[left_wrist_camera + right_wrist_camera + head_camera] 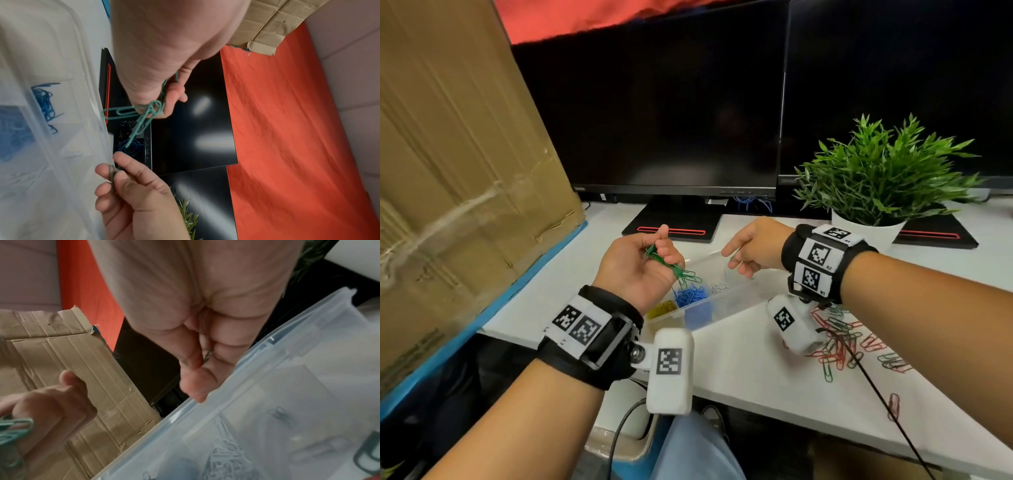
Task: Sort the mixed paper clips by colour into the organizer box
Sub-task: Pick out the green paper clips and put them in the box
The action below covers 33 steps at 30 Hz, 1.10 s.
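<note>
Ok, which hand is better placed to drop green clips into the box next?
Probably the left hand: it grips a bunch of green wire paper clips directly above the clear plastic organizer box. The right hand pinches only one clip.

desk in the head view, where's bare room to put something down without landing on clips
Bare white desk lies along the near edge, between the organizer box and the loose clip pile. Another bare strip runs left of the box, toward the cardboard box. It is crowded at right, where mixed clips spread out, and behind by the plant pot and the monitor stands.
</note>
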{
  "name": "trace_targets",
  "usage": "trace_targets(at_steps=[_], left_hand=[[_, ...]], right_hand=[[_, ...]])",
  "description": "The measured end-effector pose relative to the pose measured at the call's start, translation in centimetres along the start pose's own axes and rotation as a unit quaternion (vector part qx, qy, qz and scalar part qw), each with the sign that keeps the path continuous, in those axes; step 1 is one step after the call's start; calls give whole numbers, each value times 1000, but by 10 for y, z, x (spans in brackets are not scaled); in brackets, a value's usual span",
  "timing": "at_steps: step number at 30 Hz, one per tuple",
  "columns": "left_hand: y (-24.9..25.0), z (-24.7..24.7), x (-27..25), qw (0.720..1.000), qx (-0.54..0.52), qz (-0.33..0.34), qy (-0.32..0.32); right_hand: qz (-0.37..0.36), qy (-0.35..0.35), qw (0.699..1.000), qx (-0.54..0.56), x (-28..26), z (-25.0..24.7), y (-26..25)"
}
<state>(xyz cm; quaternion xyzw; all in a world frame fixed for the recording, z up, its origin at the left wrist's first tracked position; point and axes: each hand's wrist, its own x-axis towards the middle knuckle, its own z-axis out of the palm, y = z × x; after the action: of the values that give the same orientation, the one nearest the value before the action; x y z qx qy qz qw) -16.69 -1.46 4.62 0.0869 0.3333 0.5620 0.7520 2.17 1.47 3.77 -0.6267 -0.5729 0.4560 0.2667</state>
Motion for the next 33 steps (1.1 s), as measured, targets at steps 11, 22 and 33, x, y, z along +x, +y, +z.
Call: trace_targets(at_steps=[11,22,33], left_hand=[[-13,15,4,1000,17,-1,-11],[-40,32,8,998,35,-25,-39],[-84,96,57,992,125,-3,-16]], right_hand=[[48,-29,961,271,-14,-34,13],[49,-13,958,282,-48,-68,37],[68,38,973,-216,-107,-108,101]])
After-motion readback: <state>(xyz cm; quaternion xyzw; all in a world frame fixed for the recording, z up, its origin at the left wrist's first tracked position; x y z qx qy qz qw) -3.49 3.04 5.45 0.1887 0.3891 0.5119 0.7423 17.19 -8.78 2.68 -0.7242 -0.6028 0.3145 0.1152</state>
